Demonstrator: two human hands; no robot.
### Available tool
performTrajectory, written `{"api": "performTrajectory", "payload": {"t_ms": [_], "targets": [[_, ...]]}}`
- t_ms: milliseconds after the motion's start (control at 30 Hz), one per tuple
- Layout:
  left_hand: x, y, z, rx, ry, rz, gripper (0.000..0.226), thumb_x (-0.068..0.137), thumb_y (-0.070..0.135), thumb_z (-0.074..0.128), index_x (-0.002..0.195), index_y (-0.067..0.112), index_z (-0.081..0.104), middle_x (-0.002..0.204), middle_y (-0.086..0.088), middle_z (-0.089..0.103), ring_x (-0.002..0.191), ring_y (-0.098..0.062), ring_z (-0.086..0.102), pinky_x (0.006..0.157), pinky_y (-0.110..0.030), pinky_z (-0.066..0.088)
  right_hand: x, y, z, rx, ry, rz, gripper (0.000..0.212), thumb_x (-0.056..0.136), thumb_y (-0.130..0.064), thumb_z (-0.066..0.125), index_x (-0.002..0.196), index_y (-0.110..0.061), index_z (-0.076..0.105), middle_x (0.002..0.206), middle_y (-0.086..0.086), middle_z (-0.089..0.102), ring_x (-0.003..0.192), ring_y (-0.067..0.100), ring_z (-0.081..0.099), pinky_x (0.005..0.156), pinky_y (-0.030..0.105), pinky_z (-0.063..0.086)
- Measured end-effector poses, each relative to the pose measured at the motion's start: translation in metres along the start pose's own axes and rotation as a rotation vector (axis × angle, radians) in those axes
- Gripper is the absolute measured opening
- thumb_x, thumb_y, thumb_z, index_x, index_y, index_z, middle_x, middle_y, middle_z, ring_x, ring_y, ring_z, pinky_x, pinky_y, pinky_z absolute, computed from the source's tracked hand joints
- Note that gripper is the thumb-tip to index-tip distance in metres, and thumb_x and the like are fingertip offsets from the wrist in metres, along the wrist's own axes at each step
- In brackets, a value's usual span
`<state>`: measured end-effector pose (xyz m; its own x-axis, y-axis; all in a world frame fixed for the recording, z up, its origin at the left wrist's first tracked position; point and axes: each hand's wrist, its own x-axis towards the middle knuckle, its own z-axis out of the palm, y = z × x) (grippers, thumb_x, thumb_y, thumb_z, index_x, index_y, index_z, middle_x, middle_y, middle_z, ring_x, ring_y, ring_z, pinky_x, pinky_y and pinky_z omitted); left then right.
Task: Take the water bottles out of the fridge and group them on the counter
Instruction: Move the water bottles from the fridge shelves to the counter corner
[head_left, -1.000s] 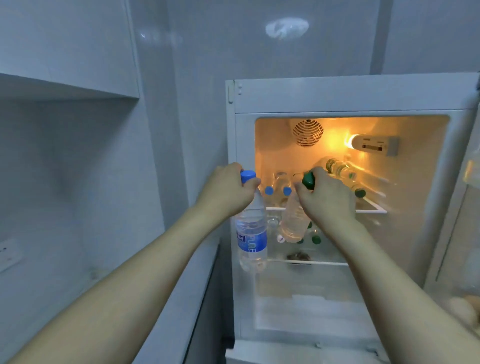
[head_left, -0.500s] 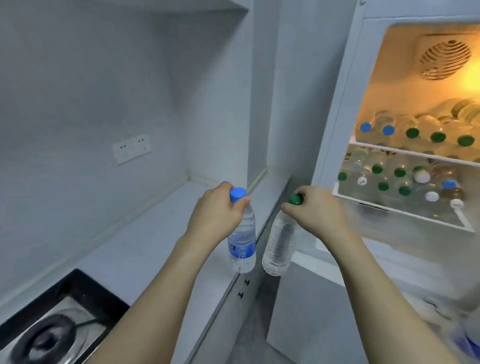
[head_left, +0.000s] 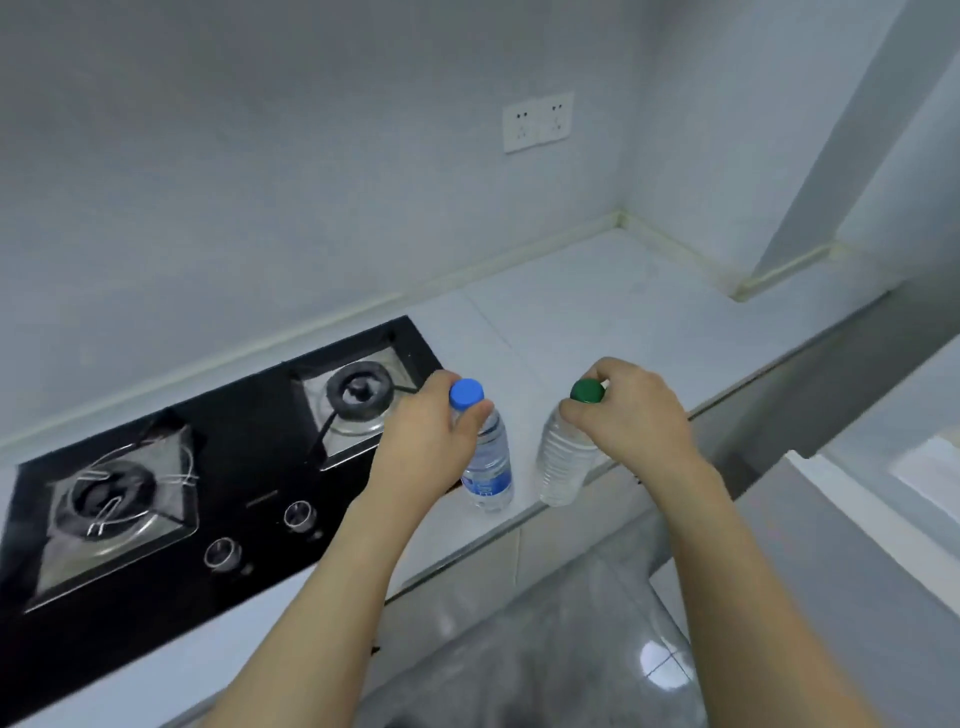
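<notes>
Two clear plastic bottles hang over the front edge of the smooth white bench (head_left: 597, 306), just right of the glossy black hob (head_left: 234, 457). The left hand (head_left: 426, 441) grips the neck of the blue-capped bottle (head_left: 485, 457), which wears a blue label. The right hand (head_left: 628, 415) pinches the green-capped bottle (head_left: 563, 462), ribbed and unlabelled. Both long axes run near vertical, caps up, bases tilted slightly toward each other.

Blue cap (head_left: 466, 394) on a clear bottle (head_left: 488, 467) with a blue label; green cap (head_left: 587, 391) on a clear ribbed bottle (head_left: 563, 467). White counter (head_left: 623, 312), black hob (head_left: 208, 467) at its left end.
</notes>
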<state>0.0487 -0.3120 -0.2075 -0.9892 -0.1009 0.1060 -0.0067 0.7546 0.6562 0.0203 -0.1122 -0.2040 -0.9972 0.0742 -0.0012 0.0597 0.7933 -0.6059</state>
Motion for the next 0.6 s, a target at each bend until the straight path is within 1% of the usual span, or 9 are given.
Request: {"api": "performTrajectory", "payload": {"t_ms": [67, 133, 200, 267, 367, 400, 467, 567, 600], "targets": [[-0.017, -0.025, -0.02, -0.003, 0.042, -0.061, 0.025, 0.092, 0.039, 0.059, 0.108, 0.019, 0.055, 0.081, 0.002, 0.062, 0.069, -0.014, 0.058, 0.061, -0.031, 0.046, -0.008, -0.025, 0.022, 0.018, -0.061, -0.069, 0.018, 0.072, -0.033, 0.068, 0.082, -0.021, 0.059, 0.074, -0.004, 0.058, 0.076, 0.024, 0.057, 0.058, 0.029, 0.037], [-0.037, -0.045, -0.042, -0.004, 0.082, -0.121, 0.026, 0.092, 0.04, 0.059, 0.109, 0.021, 0.056, 0.082, 0.003, 0.063, 0.07, -0.014, 0.059, 0.065, -0.033, 0.05, -0.018, -0.05, 0.042, 0.023, -0.122, -0.138, 0.017, 0.071, -0.033, 0.068, 0.081, -0.023, 0.059, 0.075, -0.004, 0.06, 0.076, 0.023, 0.058, 0.059, 0.029, 0.038], [-0.054, -0.065, -0.061, -0.006, 0.114, -0.169, 0.026, 0.091, 0.041, 0.059, 0.109, 0.022, 0.056, 0.083, 0.003, 0.064, 0.071, -0.016, 0.06, 0.068, -0.036, 0.053, -0.03, -0.074, 0.058, 0.012, -0.166, -0.179, 0.016, 0.07, -0.033, 0.067, 0.08, -0.024, 0.058, 0.075, -0.005, 0.061, 0.075, 0.022, 0.059, 0.06, 0.03, 0.042], [-0.074, -0.089, -0.089, -0.011, 0.159, -0.225, 0.024, 0.092, 0.041, 0.058, 0.108, 0.023, 0.055, 0.084, 0.002, 0.064, 0.069, -0.016, 0.061, 0.067, -0.037, 0.054, -0.045, -0.105, 0.077, 0.008, -0.206, -0.245, 0.016, 0.068, -0.033, 0.067, 0.077, -0.024, 0.057, 0.073, -0.006, 0.061, 0.071, 0.02, 0.06, 0.06, 0.03, 0.047], [-0.101, -0.12, -0.124, -0.002, 0.203, -0.276, 0.023, 0.092, 0.041, 0.057, 0.108, 0.024, 0.054, 0.084, 0.002, 0.064, 0.065, -0.015, 0.058, 0.063, -0.033, 0.05, -0.066, -0.148, 0.102, -0.007, -0.239, -0.324, 0.015, 0.07, -0.033, 0.067, 0.074, -0.024, 0.055, 0.073, -0.009, 0.059, 0.071, 0.016, 0.057, 0.056, 0.028, 0.042], [-0.11, -0.129, -0.135, -0.003, 0.218, -0.294, 0.024, 0.092, 0.04, 0.057, 0.109, 0.024, 0.054, 0.084, 0.002, 0.064, 0.064, -0.014, 0.057, 0.062, -0.032, 0.049, -0.073, -0.161, 0.109, -0.01, -0.248, -0.346, 0.014, 0.071, -0.033, 0.067, 0.074, -0.025, 0.055, 0.075, -0.01, 0.059, 0.072, 0.015, 0.056, 0.057, 0.028, 0.042], [-0.131, -0.152, -0.163, -0.002, 0.262, -0.324, 0.025, 0.092, 0.04, 0.057, 0.11, 0.023, 0.053, 0.086, 0.003, 0.064, 0.069, -0.013, 0.059, 0.065, -0.032, 0.051, -0.093, -0.19, 0.128, -0.007, -0.272, -0.402, 0.013, 0.073, -0.033, 0.067, 0.077, -0.025, 0.057, 0.076, -0.008, 0.06, 0.072, 0.015, 0.057, 0.059, 0.03, 0.046], [-0.166, -0.185, -0.203, -0.002, 0.317, -0.365, 0.026, 0.092, 0.041, 0.058, 0.111, 0.024, 0.054, 0.09, 0.004, 0.065, 0.074, -0.012, 0.061, 0.068, -0.03, 0.052, -0.124, -0.232, 0.155, -0.031, -0.305, -0.488, 0.014, 0.076, -0.033, 0.067, 0.081, -0.024, 0.057, 0.076, -0.008, 0.059, 0.069, 0.01, 0.055, 0.053, 0.027, 0.038], [-0.181, -0.199, -0.218, -0.012, 0.343, -0.382, 0.025, 0.092, 0.041, 0.058, 0.11, 0.024, 0.055, 0.092, 0.005, 0.065, 0.075, -0.012, 0.061, 0.068, -0.03, 0.051, -0.138, -0.248, 0.167, -0.043, -0.316, -0.515, 0.014, 0.077, -0.034, 0.066, 0.082, -0.025, 0.057, 0.077, -0.008, 0.059, 0.069, 0.01, 0.055, 0.053, 0.027, 0.038]]}}
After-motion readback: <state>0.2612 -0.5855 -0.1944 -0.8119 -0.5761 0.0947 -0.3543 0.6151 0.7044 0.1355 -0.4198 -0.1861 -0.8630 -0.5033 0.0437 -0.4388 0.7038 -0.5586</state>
